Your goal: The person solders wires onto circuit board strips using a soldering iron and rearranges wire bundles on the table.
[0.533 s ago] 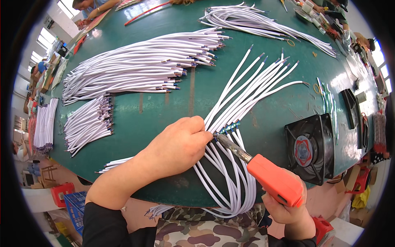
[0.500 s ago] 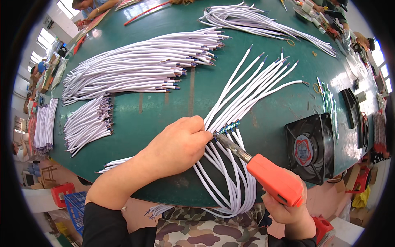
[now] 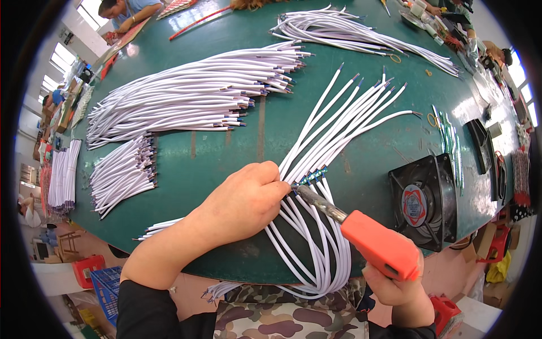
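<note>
My left hand (image 3: 248,195) is closed in a pinch on a white cable near the left end of a narrow green circuit board strip (image 3: 314,175); the fingertips partly hide the pinched spot. My right hand (image 3: 395,289) grips a red-handled soldering gun (image 3: 379,244). Its metal barrel points up and left, with the tip at the strip's end, close to my left fingertips. White cables (image 3: 370,107) fan out beyond the strip, their bare coloured wire ends pointing away. More white cables (image 3: 339,248) run from the strip toward me and loop over the table edge.
A black square fan (image 3: 420,206) stands right of the soldering gun. Big white cable bundles (image 3: 186,93) lie at the far left, a shorter pile (image 3: 121,175) nearer, another bundle (image 3: 361,37) at the back. Green strips (image 3: 450,147) lie behind the fan. Other people sit around the table.
The soldering gun's handle and my right hand have shifted slightly right and down, while the tip stays at the strip. My left hand keeps its pinch, almost still.
</note>
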### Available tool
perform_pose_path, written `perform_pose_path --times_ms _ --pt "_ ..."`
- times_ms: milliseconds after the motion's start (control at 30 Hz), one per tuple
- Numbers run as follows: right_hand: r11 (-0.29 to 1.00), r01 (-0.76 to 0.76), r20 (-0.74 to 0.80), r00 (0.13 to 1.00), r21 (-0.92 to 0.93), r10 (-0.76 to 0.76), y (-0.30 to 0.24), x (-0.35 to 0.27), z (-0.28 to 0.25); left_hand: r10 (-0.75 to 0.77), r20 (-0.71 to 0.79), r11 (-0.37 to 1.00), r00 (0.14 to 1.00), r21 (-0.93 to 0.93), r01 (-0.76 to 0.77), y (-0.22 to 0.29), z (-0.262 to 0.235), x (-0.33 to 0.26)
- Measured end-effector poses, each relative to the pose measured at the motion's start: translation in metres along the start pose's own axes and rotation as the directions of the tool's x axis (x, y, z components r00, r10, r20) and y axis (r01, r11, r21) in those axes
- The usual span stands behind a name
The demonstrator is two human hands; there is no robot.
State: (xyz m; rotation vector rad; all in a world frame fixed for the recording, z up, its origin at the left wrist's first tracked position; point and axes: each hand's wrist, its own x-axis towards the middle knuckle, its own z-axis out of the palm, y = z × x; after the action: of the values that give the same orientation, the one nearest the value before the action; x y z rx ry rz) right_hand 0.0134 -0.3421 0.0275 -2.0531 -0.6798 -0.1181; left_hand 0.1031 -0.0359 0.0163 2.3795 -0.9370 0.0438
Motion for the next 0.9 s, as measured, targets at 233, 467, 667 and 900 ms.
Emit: perform_pose_path --times_ms 233,467,667,900 --pt "0.998 -0.057 -0.066 0.996 0.023 0.058 0.009 -0.027 -0.002 0.013 0.003 1.000 1.000 0.020 -0.013 0.000 -0.001 0.001" --pt "0.987 -0.156 -0.083 0.984 0.026 0.157 0.004 -0.040 0.000 0.001 0.000 1.000 1.000 0.026 -0.001 0.001 0.000 -0.001" --pt "0.991 -0.132 -0.105 0.986 -0.032 0.128 -0.007 -0.040 -0.001 0.003 -0.007 0.999 1.000 0.048 -0.003 0.001 0.000 -0.003" --pt "0.963 -0.209 -0.165 0.957 0.170 0.237 -0.011 -0.050 0.001 0.035 -0.013 0.996 0.999 0.087 -0.034 0.002 -0.003 -0.006"
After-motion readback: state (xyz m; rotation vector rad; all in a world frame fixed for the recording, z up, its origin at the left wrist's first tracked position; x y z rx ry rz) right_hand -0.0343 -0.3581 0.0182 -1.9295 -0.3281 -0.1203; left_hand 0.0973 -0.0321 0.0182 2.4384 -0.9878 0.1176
